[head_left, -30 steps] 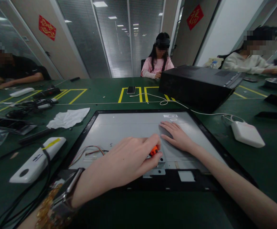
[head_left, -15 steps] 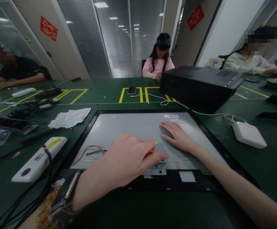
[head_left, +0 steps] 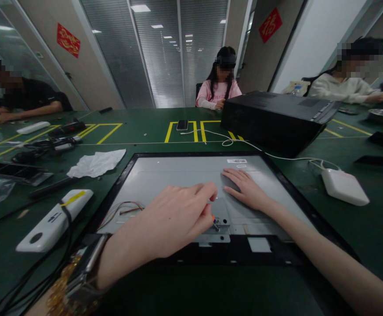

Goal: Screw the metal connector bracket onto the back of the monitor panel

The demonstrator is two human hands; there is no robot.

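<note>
A flat display panel with a grey metal back (head_left: 178,164) and a black frame lies before me on the table. My left hand (head_left: 178,210) is closed above a small metal bracket (head_left: 224,215) near the panel's front edge. Between its fingers shows a bit of orange with metal below it, apparently a screwdriver (head_left: 213,218); the hand hides most of it. Thin coloured wires (head_left: 119,207) run out left of that hand. My right hand (head_left: 244,186) lies flat on the panel's back, fingers stretched out, holding nothing.
A white power bank (head_left: 55,221) with black cables and a crumpled tissue (head_left: 95,163) lie left. Behind the panel stand a large black case (head_left: 270,120) and a phone (head_left: 182,125). A white adapter (head_left: 345,186) lies right. Several people sit around the table.
My left hand has turned slightly, its thumb drawn in and the forefinger lifted, so more of the bracket shows. My right hand has stayed in place.
</note>
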